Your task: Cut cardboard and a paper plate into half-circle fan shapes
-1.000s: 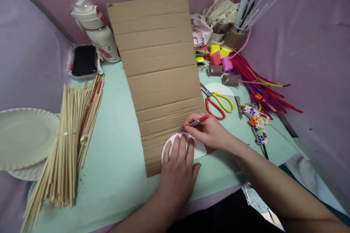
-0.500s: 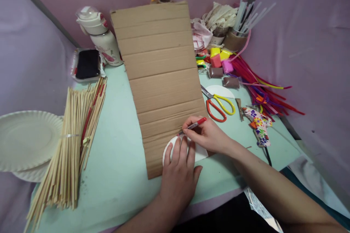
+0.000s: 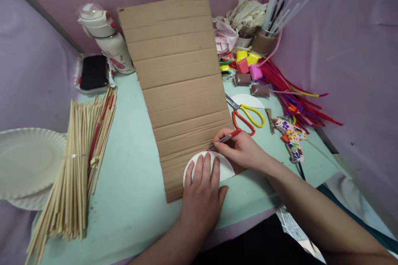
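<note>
One open grip, the left hand (image 3: 202, 194), lies on the white half-disc (image 3: 225, 167) atop the cardboard (image 3: 183, 91); the right hand (image 3: 244, 149) pinches a red pen (image 3: 234, 133).

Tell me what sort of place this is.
Probably a craft corner or small craft booth: the table holds scissors, a bundle of wooden sticks and bright pipe cleaners, with purple cloth hung around it like walls.

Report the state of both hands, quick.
Left hand: open, pressed flat on the white half-round piece over the cardboard.
Right hand: closed on the red pen, its tip by the piece's curved edge.
</note>
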A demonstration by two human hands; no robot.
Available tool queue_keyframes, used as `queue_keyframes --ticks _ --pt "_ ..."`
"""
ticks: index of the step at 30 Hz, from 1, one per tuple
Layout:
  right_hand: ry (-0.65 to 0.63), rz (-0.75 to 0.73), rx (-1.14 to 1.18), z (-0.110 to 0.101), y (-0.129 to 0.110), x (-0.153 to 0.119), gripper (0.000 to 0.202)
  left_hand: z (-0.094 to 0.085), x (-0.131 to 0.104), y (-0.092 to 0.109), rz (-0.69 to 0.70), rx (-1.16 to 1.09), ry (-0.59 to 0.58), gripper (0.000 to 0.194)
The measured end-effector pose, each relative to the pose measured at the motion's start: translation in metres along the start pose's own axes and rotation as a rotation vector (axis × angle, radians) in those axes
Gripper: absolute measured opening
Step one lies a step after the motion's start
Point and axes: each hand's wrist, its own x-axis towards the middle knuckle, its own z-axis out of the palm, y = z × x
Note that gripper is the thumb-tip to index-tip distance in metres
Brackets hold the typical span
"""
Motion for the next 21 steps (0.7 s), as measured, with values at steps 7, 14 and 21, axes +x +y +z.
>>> queue_keyframes --ticks 7,14,21 --pt "0.035 -0.018 0.056 -0.001 0.005 -0.006 0.009 0.0 0.0 0.001 0.0 -0.013 0.007 0.059" --pt "0.045 -0.067 -0.028 0.0 0.006 -0.009 0.007 0.0 0.001 0.001 0.004 -0.013 -0.007 0.06" --pt "0.032 -0.081 -0.057 -0.003 0.007 -0.012 0.008 0.0 0.002 0.001 0.005 -0.015 -0.001 0.059"
